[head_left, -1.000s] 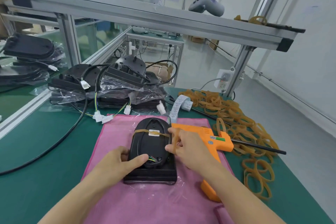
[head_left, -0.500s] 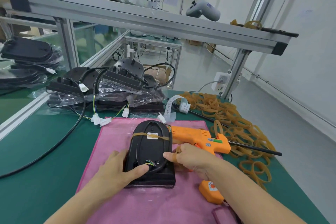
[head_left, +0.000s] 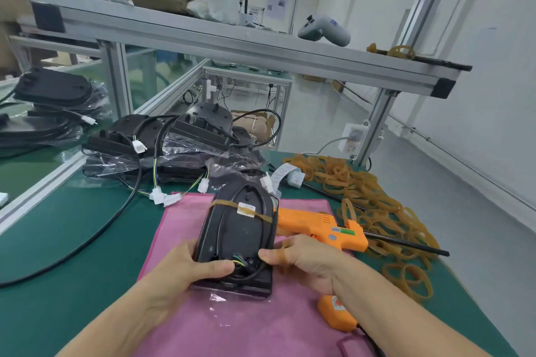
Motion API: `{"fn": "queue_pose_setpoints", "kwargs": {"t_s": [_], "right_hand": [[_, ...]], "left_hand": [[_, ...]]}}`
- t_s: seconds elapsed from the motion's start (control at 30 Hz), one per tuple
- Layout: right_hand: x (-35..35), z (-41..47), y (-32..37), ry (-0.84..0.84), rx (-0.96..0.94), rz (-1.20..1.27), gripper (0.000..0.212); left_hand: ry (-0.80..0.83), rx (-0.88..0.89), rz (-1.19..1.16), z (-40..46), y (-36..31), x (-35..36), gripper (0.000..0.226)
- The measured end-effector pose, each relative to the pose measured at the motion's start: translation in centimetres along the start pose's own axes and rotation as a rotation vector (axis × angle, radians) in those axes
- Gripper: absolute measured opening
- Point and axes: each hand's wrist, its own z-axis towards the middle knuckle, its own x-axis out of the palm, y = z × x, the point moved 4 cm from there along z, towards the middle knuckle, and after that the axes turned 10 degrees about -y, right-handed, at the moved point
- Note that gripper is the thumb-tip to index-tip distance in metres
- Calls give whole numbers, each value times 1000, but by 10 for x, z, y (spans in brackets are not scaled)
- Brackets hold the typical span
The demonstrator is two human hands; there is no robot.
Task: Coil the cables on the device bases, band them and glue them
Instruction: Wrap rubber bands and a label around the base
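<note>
Both hands (head_left: 188, 266) (head_left: 307, 262) curled, thumbs inward.

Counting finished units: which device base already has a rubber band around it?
The device base held by both hands on the pink cloth; the piled bases behind show no band.

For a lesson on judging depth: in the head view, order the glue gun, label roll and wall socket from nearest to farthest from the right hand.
1. Glue gun, just beyond the right hand.
2. Label roll, farther back on the mat.
3. Wall socket, at the bench's far corner.
</note>
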Motion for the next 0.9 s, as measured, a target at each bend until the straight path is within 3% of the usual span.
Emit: {"fn": "queue_pose_setpoints", "kwargs": {"t_s": [0.2, 0.33, 0.5, 0.9], "right_hand": [[6, -14, 21, 172, -109, 151, 24], [11, -15, 33, 230, -192, 211, 40], [15, -12, 23, 188, -143, 356, 36], [16, -24, 37, 301, -73, 308, 42]], "left_hand": [[45, 30, -190, 4, -13, 1, 80], [85, 12, -292, 4, -9, -2, 53], [119, 12, -243, 5, -9, -1, 64], [-89, 145, -271, -2, -20, 6, 57]]}}
